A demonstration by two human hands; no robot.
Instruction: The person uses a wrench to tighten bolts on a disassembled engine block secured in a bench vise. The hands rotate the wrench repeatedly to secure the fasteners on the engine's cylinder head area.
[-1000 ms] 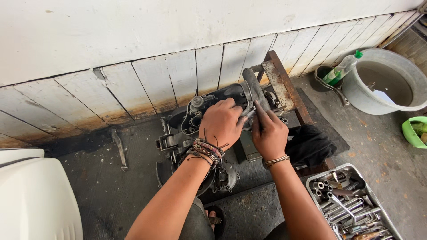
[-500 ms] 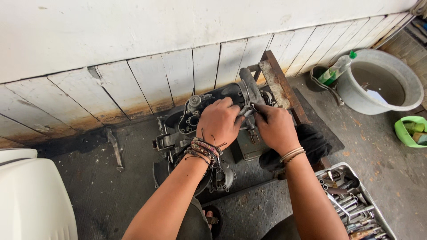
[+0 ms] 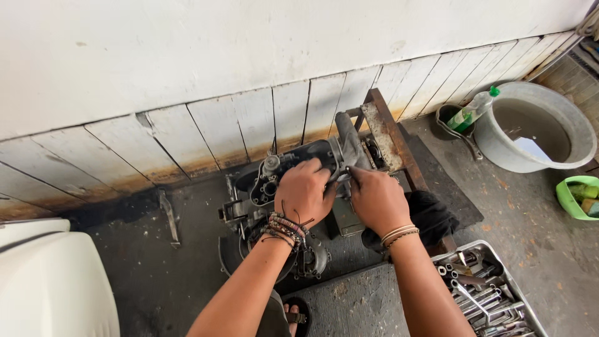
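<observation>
- Gripping with both hands: left hand [image 3: 304, 190] closed over the top of the dark engine block [image 3: 274, 206], fingers curled down on its casing; right hand [image 3: 376, 198] pinching a small part at the block's right end, fingertips pressed together on it, the part itself too hidden to name.
- Meeting almost thumb to thumb, just below the grey rubber sleeve [image 3: 349, 140] standing up beyond the fingers.
- Sitting low on the concrete floor [image 3: 156, 281], the block, directly under the left palm and reaching toward the left wrist, against the foot of the white plank wall [image 3: 218, 131].
- Having drawn closer together over the last second: right hand dropping from a grasp higher on the sleeve to a pinch at its base, left hand staying put on the casing.
- Suggesting, as a judgement, finer work at the joint between sleeve and block rather than hauling on the sleeve.
- Resting just beyond the right knuckles, a rusty wooden stand [image 3: 387, 134]; lying beside the right wrist, a black cloth [image 3: 433, 215].
- Lying near the right forearm, a metal tray [image 3: 499, 299] packed with spanners and sockets.
- Standing well off to the right of the grip, a grey basin [image 3: 499, 146] holding murky water, a green-capped bottle [image 3: 471, 112] leaning at its rim.
- Showing at the far right edge, a green tub [image 3: 571, 200], contents unclear.
</observation>
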